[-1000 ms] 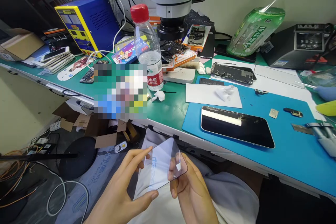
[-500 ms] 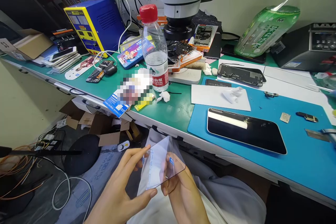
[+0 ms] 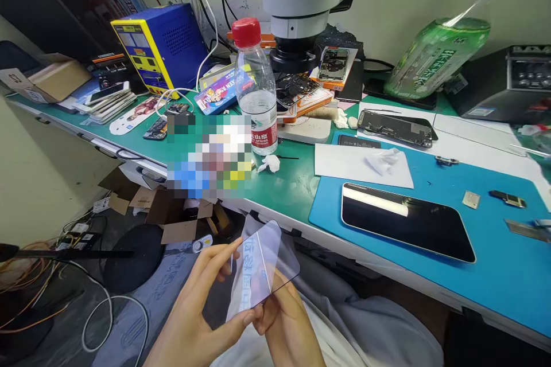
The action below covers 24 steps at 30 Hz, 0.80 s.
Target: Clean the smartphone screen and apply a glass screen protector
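Note:
A clear phone screen protector (image 3: 263, 261) with a glossy face is held tilted above my lap, in front of the bench edge. Faint blue lettering shows on it, along the left side. My left hand (image 3: 196, 304) spans it, the fingertips at its upper left edge and the thumb at its lower edge. Beneath its lower right part, my right hand (image 3: 289, 316) has curled fingers on the lower edge; some of them show through the clear sheet. To the right, a phone (image 3: 407, 223) with a black screen lies flat on the blue mat (image 3: 495, 275).
A water bottle (image 3: 257, 97) with a red cap stands under the microscope (image 3: 297, 0). Crumpled tissue (image 3: 270, 164) lies beside it. An opened phone part (image 3: 396, 126), a white card (image 3: 344, 163) and small metal parts are at right. A blue-yellow power unit (image 3: 163, 49) stands at back left.
The screen protector has tilted and shifted slightly left, and more of its blue lettering shows. My right hand has moved slightly left and down beneath it. My view has shifted a little.

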### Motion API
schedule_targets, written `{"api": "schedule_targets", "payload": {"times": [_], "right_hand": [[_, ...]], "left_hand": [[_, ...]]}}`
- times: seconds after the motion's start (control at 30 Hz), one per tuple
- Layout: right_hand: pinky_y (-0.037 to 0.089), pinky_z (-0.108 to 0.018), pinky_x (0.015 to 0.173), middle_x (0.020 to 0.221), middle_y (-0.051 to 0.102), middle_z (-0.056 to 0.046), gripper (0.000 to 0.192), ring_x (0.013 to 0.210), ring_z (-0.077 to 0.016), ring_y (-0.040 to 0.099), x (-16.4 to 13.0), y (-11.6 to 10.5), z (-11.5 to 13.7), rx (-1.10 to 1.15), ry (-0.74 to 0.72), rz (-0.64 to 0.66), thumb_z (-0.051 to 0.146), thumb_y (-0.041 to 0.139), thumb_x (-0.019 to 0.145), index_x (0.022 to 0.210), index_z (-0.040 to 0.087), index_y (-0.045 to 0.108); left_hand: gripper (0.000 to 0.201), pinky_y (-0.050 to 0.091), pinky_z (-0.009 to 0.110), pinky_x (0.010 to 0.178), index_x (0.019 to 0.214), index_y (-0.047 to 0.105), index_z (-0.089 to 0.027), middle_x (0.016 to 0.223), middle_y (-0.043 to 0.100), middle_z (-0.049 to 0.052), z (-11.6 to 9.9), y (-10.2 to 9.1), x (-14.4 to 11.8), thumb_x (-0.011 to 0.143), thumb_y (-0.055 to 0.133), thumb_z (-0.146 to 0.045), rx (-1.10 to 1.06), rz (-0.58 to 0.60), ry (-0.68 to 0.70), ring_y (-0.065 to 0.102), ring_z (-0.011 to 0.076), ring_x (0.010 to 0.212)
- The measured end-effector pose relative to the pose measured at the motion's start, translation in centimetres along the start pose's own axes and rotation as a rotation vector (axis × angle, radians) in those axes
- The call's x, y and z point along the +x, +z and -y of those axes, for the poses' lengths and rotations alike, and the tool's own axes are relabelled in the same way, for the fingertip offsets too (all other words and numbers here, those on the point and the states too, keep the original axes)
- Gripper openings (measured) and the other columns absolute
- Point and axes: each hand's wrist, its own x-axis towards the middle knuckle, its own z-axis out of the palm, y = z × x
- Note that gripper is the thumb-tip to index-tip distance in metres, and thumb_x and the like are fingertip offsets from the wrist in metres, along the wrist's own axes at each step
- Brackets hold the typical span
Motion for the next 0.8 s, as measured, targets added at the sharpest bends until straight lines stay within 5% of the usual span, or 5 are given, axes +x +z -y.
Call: {"api": "schedule_targets", "payload": {"times": [0.43, 0.8], "right_hand": [[0.029, -0.016, 0.037, 0.046, 0.049, 0.007, 0.057, 0.037, -0.0037, 0.033, 2.1, -2.4, -4.3, -0.103, 0.019, 0.073, 0.071, 0.085, 0.077, 0.073, 0.02, 0.061], [0.034, -0.016, 0.036, 0.073, 0.07, 0.0, 0.069, 0.044, -0.0056, 0.056, 2.8, -2.6, -5.1, -0.258, -0.075, 0.083, 0.081, 0.084, 0.071, 0.083, 0.018, 0.058]], "left_hand": [[0.064, 0.051, 0.038, 0.098, 0.151, 0.056, -0.046, 0.131, 0.059, 0.002, 0.4, 0.2, 0.1, 0.092, 0.074, -0.06, -0.09, -0.188, -0.043, 0.06, 0.0258, 0.109], [0.063, 0.047, 0.024, 0.107, 0.14, 0.064, -0.044, 0.152, 0.059, -0.005, 0.6, 0.0, 0.4, 0.083, 0.083, -0.062, -0.414, -0.33, -0.157, 0.053, 0.0234, 0.14]]}}
